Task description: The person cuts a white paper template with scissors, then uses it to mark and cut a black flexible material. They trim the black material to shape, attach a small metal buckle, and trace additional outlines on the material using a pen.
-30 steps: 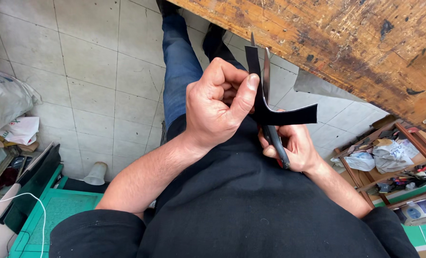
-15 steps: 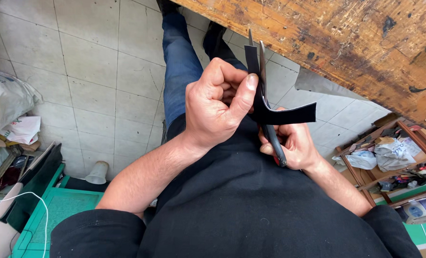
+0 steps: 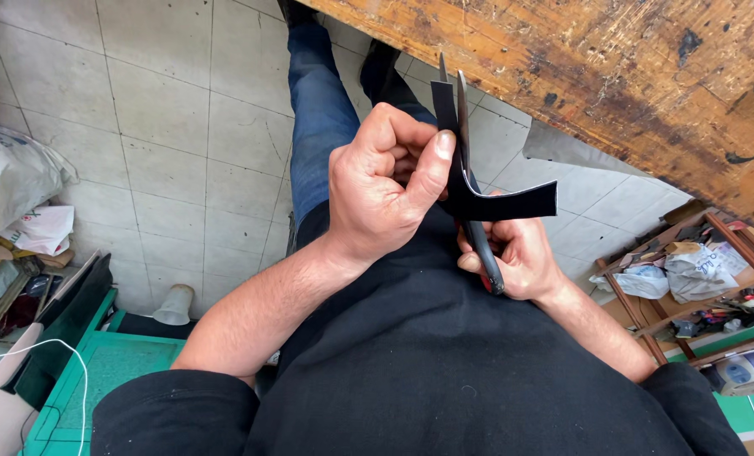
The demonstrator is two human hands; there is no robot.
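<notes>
Two hands: both are working over my lap, below the workbench (image 3: 613, 76) edge.
Left hand (image 3: 385, 181): I am curling my fingers shut and pinching the black strip (image 3: 478, 198) between thumb and forefinger, holding it upright so that its edge is meeting the blades.
Right hand (image 3: 516, 257): I am closing my fingers around the handles of the scissors (image 3: 470, 169), blades pointing up and away from my body.
Strip: it is standing against the blades in front of my chest, its lower end bending off to the right and hanging free, so that only the pinched part is staying taut.
Blades: they are standing slightly parted at the tips, the strip just beside them; whether it is sitting between them I cannot tell.
Wooden tray (image 3: 647, 317), right: it is holding a crumpled white bag (image 3: 694, 270) and small tools, too small to name.
Green crate (image 3: 73, 397), left: it is holding dark flat pieces and a white cord; I cannot tell what else.
</notes>
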